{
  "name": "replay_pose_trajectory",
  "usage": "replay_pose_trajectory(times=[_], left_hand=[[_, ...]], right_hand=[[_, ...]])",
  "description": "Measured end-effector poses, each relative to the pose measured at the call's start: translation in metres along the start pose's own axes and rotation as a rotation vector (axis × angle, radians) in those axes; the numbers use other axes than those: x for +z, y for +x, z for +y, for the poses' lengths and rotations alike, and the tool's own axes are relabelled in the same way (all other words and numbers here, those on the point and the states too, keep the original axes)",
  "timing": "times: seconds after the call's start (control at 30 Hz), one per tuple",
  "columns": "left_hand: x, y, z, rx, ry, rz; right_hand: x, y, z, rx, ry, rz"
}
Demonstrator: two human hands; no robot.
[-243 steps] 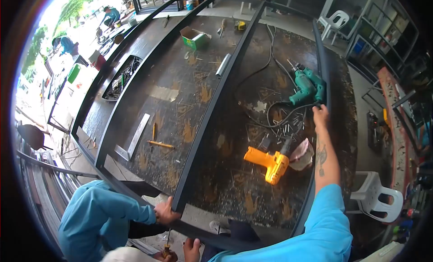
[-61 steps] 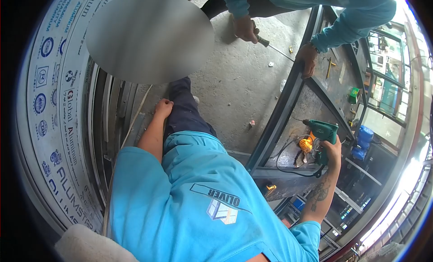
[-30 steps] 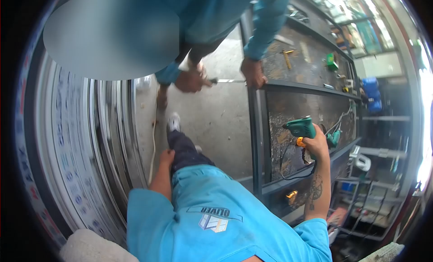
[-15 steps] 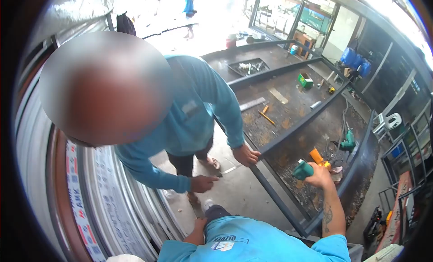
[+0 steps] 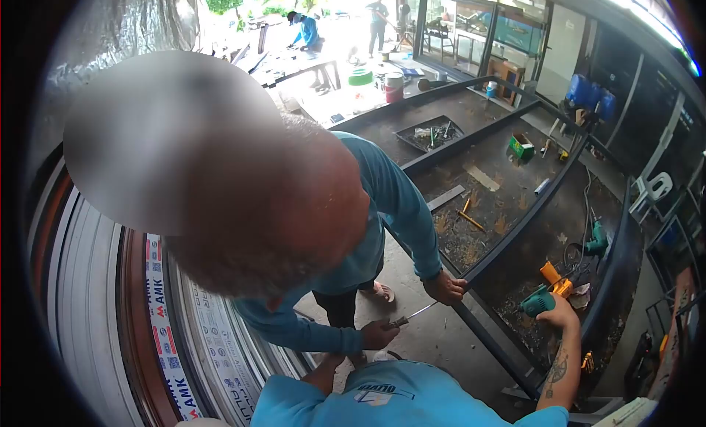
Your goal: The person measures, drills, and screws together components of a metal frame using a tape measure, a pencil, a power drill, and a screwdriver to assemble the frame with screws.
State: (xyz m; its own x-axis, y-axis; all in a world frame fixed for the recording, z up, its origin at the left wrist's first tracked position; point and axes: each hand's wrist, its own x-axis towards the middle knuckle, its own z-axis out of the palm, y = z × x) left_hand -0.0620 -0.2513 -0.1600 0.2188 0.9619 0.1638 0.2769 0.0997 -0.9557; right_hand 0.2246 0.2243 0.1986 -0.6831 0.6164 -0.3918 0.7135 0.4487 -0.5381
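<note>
My right hand (image 5: 562,311), at the end of a tattooed forearm, grips a green power drill (image 5: 538,302) low over the dark work surface. Right beside it lies a yellow-orange power tool (image 5: 557,280). Little shows of my left hand (image 5: 331,362), down by my body and partly behind a co-worker's forearm; its fingers are hidden. The co-worker holds a screwdriver (image 5: 401,322) in one hand, its shaft reaching toward the dark metal frame (image 5: 504,350). Their other hand (image 5: 445,288) rests on the frame's corner.
On the work surface lie a hammer (image 5: 471,220), a metal strip (image 5: 446,198), a green box (image 5: 521,146), a tray of parts (image 5: 421,130) and another green corded drill (image 5: 597,239). Long metal profiles (image 5: 88,243) are stacked at left. A white chair (image 5: 651,192) stands at right.
My view has shifted. The co-worker leans further forward, and a screwdriver now shows in their hand. My right hand still grips the green drill, now lower beside the yellow tool. My left hand is more hidden.
</note>
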Motion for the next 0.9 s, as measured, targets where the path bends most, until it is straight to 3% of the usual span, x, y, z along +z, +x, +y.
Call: replay_pose_trajectory(times=[0.13,0.17,0.2,0.23,0.3,0.33,0.4,0.43,0.5,0.53,0.6,0.67,0.7,0.73,0.77,0.8,0.83,0.87,0.9], left_hand=[[-0.042,0.041,-0.135,0.698,1.962,0.582],[-0.09,-0.075,-0.056,0.707,1.953,0.57],[-0.085,-0.076,-0.028,1.082,2.325,1.199],[-0.083,-0.082,-0.032,1.472,2.521,1.955],[-0.101,-0.067,-0.053,1.445,2.619,2.177],[-0.107,-0.061,-0.048,1.476,2.599,2.152],[-0.109,-0.049,-0.041,1.35,2.863,1.804],[-0.107,-0.048,-0.035,1.411,2.848,1.765],[-0.102,-0.043,-0.017,0.85,3.363,1.594],[-0.121,-0.017,-0.064,0.924,3.355,1.56],[-0.155,0.042,-0.238,1.241,3.021,1.434],[-0.177,0.056,-0.306,1.669,3.012,0.925],[-0.183,0.059,-0.349,1.829,2.895,1.325],[-0.214,0.058,-0.429,2.484,2.81,0.963],[-0.229,0.051,-0.462,2.966,2.874,0.073],[-0.236,0.048,-0.488,3.205,2.579,-0.745],[-0.239,0.049,-0.524,3.319,2.442,-1.632],[-0.247,0.063,-0.558,3.485,2.019,-1.913],[-0.249,0.066,-0.585,3.769,1.658,-1.836]], right_hand=[[-0.007,-0.01,-0.01,0.004,-0.113,0.007],[-0.008,-0.014,-0.02,0.009,-0.166,0.015],[-0.006,-0.012,-0.021,0.0,-0.174,0.005],[-0.005,-0.01,-0.02,0.006,-0.178,-0.001],[-0.005,-0.014,-0.032,-0.005,-0.167,-0.013],[-0.004,-0.018,-0.038,-0.007,-0.162,-0.022],[0.001,-0.022,-0.035,-0.038,-0.162,-0.029],[0.006,-0.023,-0.028,-0.068,-0.164,-0.026],[0.015,-0.025,-0.011,-0.123,-0.091,-0.048],[0.022,-0.029,-0.002,-0.12,-0.105,-0.009],[0.03,-0.043,-0.006,-0.071,-0.117,0.039],[0.037,-0.064,-0.016,0.013,-0.151,0.078],[0.041,-0.074,-0.019,0.054,-0.186,0.106],[0.048,-0.093,-0.02,0.038,-0.2,0.108],[0.053,-0.099,-0.013,-0.035,-0.144,0.126],[0.057,-0.102,-0.015,-0.011,-0.189,0.136],[0.06,-0.108,-0.015,0.018,-0.238,0.142],[0.064,-0.11,-0.014,0.019,-0.245,0.138],[0.069,-0.109,-0.014,0.047,-0.241,0.177]])
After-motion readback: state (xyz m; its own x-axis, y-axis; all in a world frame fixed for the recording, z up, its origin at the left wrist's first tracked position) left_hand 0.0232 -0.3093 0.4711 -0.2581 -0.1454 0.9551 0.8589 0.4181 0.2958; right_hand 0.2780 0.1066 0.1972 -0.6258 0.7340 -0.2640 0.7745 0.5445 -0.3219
